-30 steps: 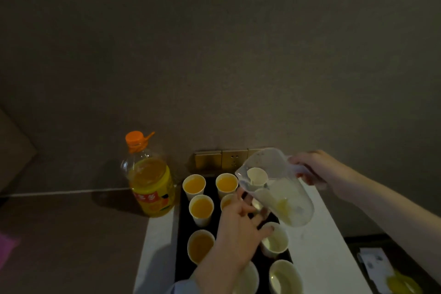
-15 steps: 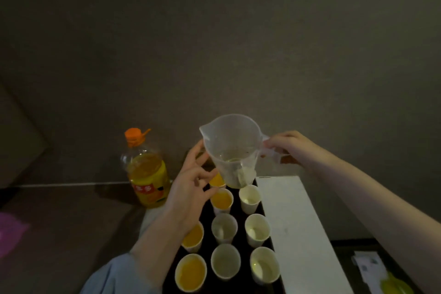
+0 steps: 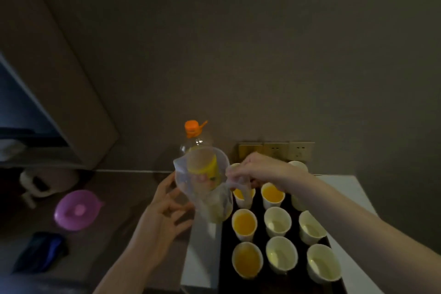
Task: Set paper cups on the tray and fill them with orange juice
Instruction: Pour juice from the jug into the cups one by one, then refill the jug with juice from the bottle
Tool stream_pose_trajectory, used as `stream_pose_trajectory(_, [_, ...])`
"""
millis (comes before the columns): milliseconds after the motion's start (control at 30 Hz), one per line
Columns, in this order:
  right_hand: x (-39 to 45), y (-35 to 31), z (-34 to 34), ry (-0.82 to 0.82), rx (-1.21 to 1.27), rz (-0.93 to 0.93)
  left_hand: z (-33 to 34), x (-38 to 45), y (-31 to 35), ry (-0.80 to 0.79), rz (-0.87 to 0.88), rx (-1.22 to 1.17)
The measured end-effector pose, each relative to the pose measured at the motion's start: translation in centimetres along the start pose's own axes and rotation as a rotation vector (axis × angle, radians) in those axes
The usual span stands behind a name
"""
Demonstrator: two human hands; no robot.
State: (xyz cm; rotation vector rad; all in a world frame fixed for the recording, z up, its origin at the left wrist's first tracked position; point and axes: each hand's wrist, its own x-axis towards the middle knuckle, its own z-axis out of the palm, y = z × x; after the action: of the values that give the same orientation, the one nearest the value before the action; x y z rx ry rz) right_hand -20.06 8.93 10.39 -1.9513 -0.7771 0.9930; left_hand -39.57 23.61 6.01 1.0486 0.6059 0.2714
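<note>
The right hand [image 3: 256,172] is gripping the near-empty jug [image 3: 205,186] by its handle just left of the tray [image 3: 225,246]; the left hand [image 3: 164,212] is hovering open beside it — dregs could be dripping onto the table [image 3: 200,258], and unfilled cups [image 3: 278,221] are crowding the tray.

Orange bottle cap [image 3: 191,126], purple bowl [image 3: 76,209]

White table [image 3: 346,188] carries a black tray [image 3: 226,241], which covers most of the top. Bare white strips show left and right of the tray. Paper cups stand on the tray in rows of three; left-column ones hold orange juice, most others look empty. Juice bottle [image 3: 198,148], orange cap, stands behind the tray's far-left corner; its base is hidden. Floor left of the tray: purple bowl [image 3: 76,210], dark blue item [image 3: 40,250].
</note>
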Motion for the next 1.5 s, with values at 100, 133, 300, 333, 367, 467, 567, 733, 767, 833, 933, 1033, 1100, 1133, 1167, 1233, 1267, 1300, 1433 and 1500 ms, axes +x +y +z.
stream_pose_trajectory(100, [2.1, -0.3, 4.7, -0.030, -0.002, 0.068, -4.7, 1.2, 0.2, 0.041, -0.028, 0.054])
stream_pose_trajectory(133, [2.7, -0.2, 6.3, -0.042, 0.013, 0.094, -6.2, 1.8, 0.2, 0.052, -0.044, 0.075])
stream_pose_trajectory(300, [6.0, 1.4, 13.4, 0.066, 0.020, 0.248, -11.7, 5.7, 0.0, 0.036, -0.167, 0.162])
stream_pose_trajectory(333, [6.6, 1.7, 14.6, 0.105, 0.011, 0.292, -12.3, 6.5, 0.1, 0.015, -0.176, 0.176])
stream_pose_trajectory(367, [7.1, 2.0, 15.5, 0.141, 0.011, 0.338, -12.7, 7.3, 0.1, -0.007, -0.183, 0.186])
stream_pose_trajectory(467, [7.7, 2.8, 17.6, 0.224, -0.018, 0.415, -13.2, 9.2, -0.2, -0.063, -0.235, 0.211])
stream_pose_trajectory(567, [7.6, 3.5, 18.5, 0.257, -0.087, 0.433, -13.0, 10.9, -1.1, -0.107, -0.305, 0.200])
stream_pose_trajectory(733, [8.0, 4.6, 18.4, 0.256, -0.160, 0.441, -11.8, 12.0, -2.4, -0.107, -0.314, 0.185])
stream_pose_trajectory(767, [8.1, 4.6, 18.4, 0.251, -0.154, 0.446, -11.8, 12.2, -2.6, -0.095, -0.318, 0.195])
stream_pose_trajectory(833, [8.5, 4.6, 18.5, 0.248, -0.159, 0.444, -12.1, 12.9, -3.0, -0.084, -0.325, 0.216])
stream_pose_trajectory(933, [9.0, 4.7, 18.2, 0.211, -0.185, 0.445, -12.7, 13.7, -3.4, -0.081, -0.345, 0.225])
stream_pose_trajectory(1033, [9.0, 4.0, 15.3, 0.166, -0.263, 0.450, -13.3, 13.9, -2.6, -0.018, -0.222, 0.354])
stream_pose_trajectory(1100, [9.3, 2.9, 11.8, 0.266, -0.316, 0.405, -13.3, 14.7, 0.0, 0.073, 0.131, 0.583])
stream_pose_trajectory(1133, [9.9, 2.3, 9.8, 0.335, -0.325, 0.347, -12.9, 15.5, 2.2, 0.105, 0.343, 0.710])
stream_pose_trajectory(1167, [10.5, 1.7, 8.2, 0.400, -0.297, 0.281, -12.3, 16.1, 4.6, 0.118, 0.521, 0.823])
stream_pose_trajectory(1233, [12.3, 0.0, 5.9, 0.491, -0.148, 0.146, -9.6, 17.5, 9.1, 0.064, 0.760, 1.058])
stream_pose_trajectory(1267, [13.3, -0.8, 5.5, 0.512, -0.076, 0.082, -7.9, 18.2, 10.7, 0.005, 0.833, 1.198])
stream_pose_trajectory(1300, [14.3, -1.6, 5.4, 0.512, -0.035, 0.038, -6.2, 18.8, 11.8, -0.055, 0.870, 1.371])
stream_pose_trajectory(1433, [18.0, -2.8, 6.6, 0.469, 0.018, -0.026, -1.9, 21.1, 13.0, -0.290, 0.687, 1.899])
stream_pose_trajectory(1500, [18.8, -2.6, 6.9, 0.475, 0.009, 0.013, -1.3, 22.0, 13.2, -0.371, 0.581, 1.905])
